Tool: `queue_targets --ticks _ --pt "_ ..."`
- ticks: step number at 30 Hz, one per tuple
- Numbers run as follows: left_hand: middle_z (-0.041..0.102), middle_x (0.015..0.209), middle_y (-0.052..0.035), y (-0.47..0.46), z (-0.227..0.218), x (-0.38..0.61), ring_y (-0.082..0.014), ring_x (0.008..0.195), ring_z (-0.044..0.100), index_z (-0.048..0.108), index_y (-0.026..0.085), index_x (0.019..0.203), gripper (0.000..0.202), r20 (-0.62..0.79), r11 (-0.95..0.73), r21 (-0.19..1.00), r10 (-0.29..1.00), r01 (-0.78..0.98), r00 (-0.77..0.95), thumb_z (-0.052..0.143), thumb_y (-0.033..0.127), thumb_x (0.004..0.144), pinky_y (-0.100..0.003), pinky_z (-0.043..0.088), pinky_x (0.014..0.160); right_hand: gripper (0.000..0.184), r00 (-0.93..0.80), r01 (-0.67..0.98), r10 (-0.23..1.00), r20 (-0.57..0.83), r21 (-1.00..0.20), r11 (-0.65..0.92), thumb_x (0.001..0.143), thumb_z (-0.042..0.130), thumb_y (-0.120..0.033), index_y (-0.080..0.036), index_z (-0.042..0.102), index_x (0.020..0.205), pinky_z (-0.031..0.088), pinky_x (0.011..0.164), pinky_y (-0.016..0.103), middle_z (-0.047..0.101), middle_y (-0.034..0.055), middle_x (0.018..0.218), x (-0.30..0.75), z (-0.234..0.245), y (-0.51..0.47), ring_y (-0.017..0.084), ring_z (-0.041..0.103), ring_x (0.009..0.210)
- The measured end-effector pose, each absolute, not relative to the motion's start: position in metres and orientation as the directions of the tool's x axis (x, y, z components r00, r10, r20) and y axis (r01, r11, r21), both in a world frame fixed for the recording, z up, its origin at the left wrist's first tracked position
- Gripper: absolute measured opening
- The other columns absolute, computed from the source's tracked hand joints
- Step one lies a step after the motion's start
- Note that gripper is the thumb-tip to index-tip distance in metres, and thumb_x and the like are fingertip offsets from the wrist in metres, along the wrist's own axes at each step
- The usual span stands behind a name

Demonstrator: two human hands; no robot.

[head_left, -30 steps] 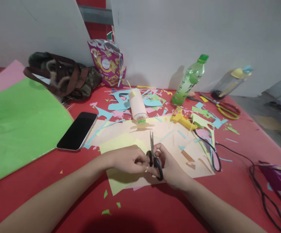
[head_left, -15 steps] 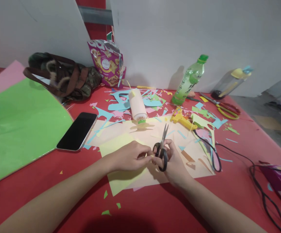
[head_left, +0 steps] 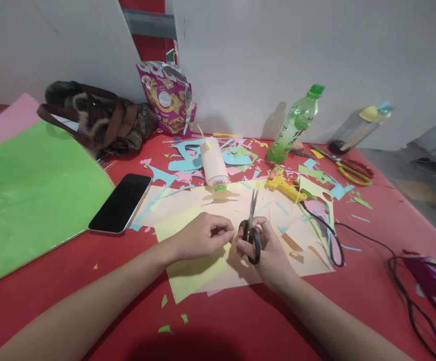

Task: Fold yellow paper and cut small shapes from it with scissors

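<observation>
My right hand (head_left: 266, 248) is closed around the black handles of small scissors (head_left: 253, 225), whose blades point up and away from me, nearly together. Just left of it, apart by a narrow gap, is my left hand (head_left: 208, 235), its thumb and fingertips pinched together. Whatever is between those fingertips is too small to make out. Both hands are above pale yellow paper (head_left: 183, 278) and cream paper (head_left: 236, 281). Beyond them lies a paper-wrapped bottle (head_left: 214, 163) with a green cap, tilted toward me.
A phone (head_left: 120, 203) and green sheet (head_left: 44, 195) lie left. At right are a yellow glue gun (head_left: 285, 186) with its cord, a green bottle (head_left: 295, 125) and red-and-yellow-handled scissors (head_left: 355, 170). Blue paper scraps (head_left: 187, 159) cover the back, near a snack bag (head_left: 168, 100) and camouflage bag (head_left: 127, 130).
My left hand has drawn slightly left, so the fingertips that met my right hand are now apart. The scissors have tilted a little more upright.
</observation>
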State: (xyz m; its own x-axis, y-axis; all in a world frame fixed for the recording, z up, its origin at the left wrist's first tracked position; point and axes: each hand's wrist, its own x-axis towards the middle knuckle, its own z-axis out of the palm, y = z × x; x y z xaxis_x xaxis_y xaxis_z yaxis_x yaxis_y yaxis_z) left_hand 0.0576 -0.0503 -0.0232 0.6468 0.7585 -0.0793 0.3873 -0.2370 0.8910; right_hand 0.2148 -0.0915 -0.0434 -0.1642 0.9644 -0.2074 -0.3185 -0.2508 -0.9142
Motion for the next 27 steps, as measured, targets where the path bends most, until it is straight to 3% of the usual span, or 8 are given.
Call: queue_targets --ticks 5,10,27 --pt "0.036 0.051 0.0056 -0.046 -0.015 0.052 -0.0050 0.045 0.031 0.047 0.014 0.060 0.019 -0.070 -0.069 0.962 0.872 0.263 0.484 0.043 0.026 0.074 -0.017 0.026 0.043 0.037 -0.308 -0.323 0.934 -0.181 -0.903 -0.282 0.061 0.068 -0.032 -0.023 0.036 0.077 0.034 0.048 0.019 0.046 -0.0042 0.075 0.217 -0.046 -0.093 0.007 0.045 0.056" --pt "0.030 0.047 0.0068 -0.045 -0.011 0.049 -0.0045 0.042 0.027 0.046 0.014 0.060 0.019 -0.087 0.001 0.979 0.907 0.204 0.413 0.044 0.027 0.074 -0.017 0.022 0.040 0.041 -0.451 -0.287 0.879 -0.157 -0.907 -0.309 0.062 0.065 -0.045 -0.023 0.036 0.080 0.033 0.053 0.023 0.043 -0.0029 0.075 0.218 -0.043 -0.095 0.008 0.042 0.058" --pt "0.034 0.048 0.0072 -0.052 -0.008 0.058 -0.0043 0.044 0.030 0.047 0.014 0.059 0.016 -0.093 -0.019 0.968 0.898 0.249 0.430 0.042 0.020 0.073 -0.017 0.025 0.042 0.040 -0.534 -0.272 0.836 -0.124 -0.911 -0.309 0.063 0.062 -0.049 -0.022 0.035 0.078 0.027 0.050 0.022 0.041 -0.0035 0.071 0.217 -0.038 -0.096 0.008 0.036 0.055"
